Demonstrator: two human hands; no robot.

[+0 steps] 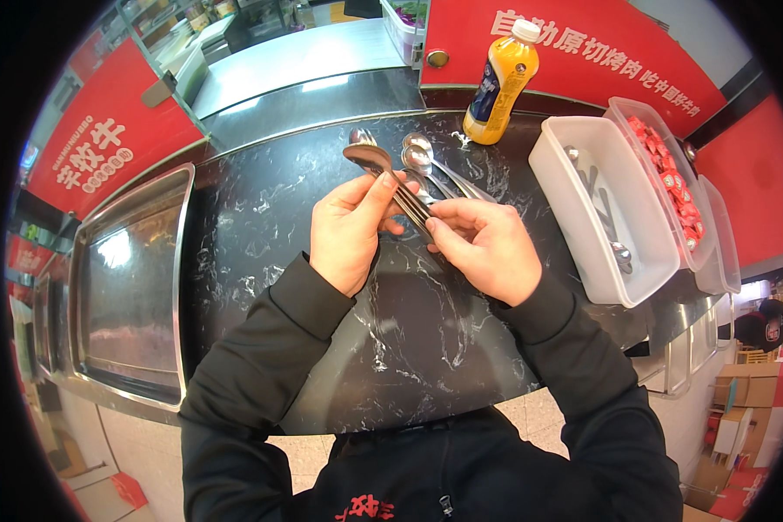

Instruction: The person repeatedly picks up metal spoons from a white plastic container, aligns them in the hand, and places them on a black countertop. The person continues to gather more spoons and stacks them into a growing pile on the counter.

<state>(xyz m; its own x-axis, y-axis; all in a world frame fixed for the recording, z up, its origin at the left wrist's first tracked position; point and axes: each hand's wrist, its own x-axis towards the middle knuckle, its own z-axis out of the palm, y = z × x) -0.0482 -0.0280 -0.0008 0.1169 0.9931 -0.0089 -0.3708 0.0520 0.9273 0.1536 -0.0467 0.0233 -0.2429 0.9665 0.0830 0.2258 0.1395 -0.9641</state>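
Note:
A small bundle of stainless steel spoons (368, 155) is held between my two hands above the black marbled counter (404, 333). My left hand (352, 228) pinches the handles near the bowls, with the thumb on top. My right hand (489, 245) grips the handle ends, which its fingers partly hide. The bowls point up and to the left. Just beyond my hands, several more metal spoons (419, 155) lie on the counter, bowls at the far end and handles slanting towards the right. My hands cover part of that group.
To the right stands a white plastic bin (649, 245) with several spoons (605, 218) inside. Beside it, a clear container holds red-wrapped packets (672, 179). An orange drink bottle (501, 85) stands at the back. A shallow metal tray (130, 300) is on the left.

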